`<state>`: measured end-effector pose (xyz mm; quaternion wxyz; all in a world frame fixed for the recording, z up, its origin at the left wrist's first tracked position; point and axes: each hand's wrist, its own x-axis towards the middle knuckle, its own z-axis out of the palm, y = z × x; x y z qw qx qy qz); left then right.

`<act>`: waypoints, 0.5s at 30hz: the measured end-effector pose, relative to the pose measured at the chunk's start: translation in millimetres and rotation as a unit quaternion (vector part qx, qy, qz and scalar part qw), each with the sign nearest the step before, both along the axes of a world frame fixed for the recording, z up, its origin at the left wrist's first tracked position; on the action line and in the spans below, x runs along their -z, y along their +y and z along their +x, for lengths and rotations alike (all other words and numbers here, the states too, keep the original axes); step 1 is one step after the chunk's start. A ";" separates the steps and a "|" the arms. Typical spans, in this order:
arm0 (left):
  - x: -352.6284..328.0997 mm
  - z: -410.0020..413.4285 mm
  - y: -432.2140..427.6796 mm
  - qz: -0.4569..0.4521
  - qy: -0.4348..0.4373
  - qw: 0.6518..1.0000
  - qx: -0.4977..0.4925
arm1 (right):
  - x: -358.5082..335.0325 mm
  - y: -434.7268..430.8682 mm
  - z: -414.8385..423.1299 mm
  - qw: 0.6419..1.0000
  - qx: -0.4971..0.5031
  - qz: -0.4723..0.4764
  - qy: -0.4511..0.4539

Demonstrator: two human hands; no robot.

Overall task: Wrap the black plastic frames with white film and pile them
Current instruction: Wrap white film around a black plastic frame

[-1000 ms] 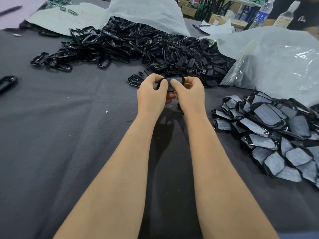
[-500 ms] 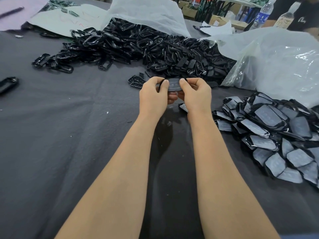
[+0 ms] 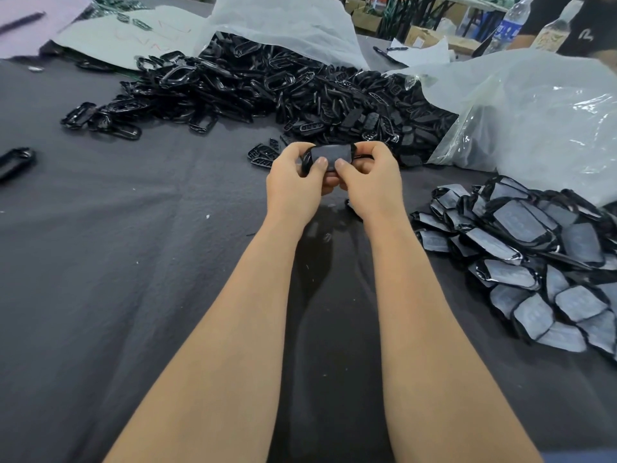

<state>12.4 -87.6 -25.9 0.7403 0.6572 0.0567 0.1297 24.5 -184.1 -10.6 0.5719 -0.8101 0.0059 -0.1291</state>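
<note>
A: Arm pose?
B: Both forearms bare, extended forward, converging at the wrists.
A: Hands?
B: Left hand [image 3: 292,185] and right hand [image 3: 370,182] side by side, fingers curled, thumbs on top with tips nearly touching, both pinching one black frame [image 3: 330,155].

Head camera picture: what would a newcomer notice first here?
First, the two bare hands at the centre, left hand and right hand, both gripping one film-covered frame. Behind them a big heap of bare black frames spills from a plastic bag; at the right lies the wrapped pile.
</note>
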 end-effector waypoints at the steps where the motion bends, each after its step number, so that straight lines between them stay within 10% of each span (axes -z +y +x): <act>1: 0.3 0.3 -0.5 -0.004 -0.002 1.000 0.002 | 0.4 0.4 0.1 1.000 0.006 0.004 -0.003; 15: -2.7 0.1 -3.2 0.018 0.014 0.999 0.025 | -1.0 0.9 -2.1 0.999 0.035 -0.027 0.012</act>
